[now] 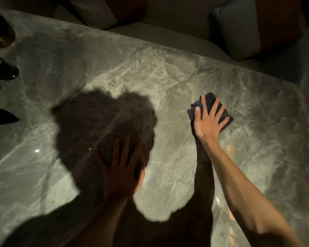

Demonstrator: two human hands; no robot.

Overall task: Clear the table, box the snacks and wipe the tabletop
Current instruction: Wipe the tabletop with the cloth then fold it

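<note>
A glossy grey marble tabletop (114,68) fills the head view. My right hand (206,122) lies flat with fingers spread on a dark folded cloth (225,118), pressing it onto the marble right of centre. My left hand (120,172) rests palm down on the bare tabletop in the shadow of my head, fingers apart, holding nothing. No snacks or box show in the frame.
Dark, partly golden shiny objects (0,34) stand at the table's left edge. Beyond the far edge runs a sofa seat (150,34) with a grey cushion (237,31) and an orange one (282,22).
</note>
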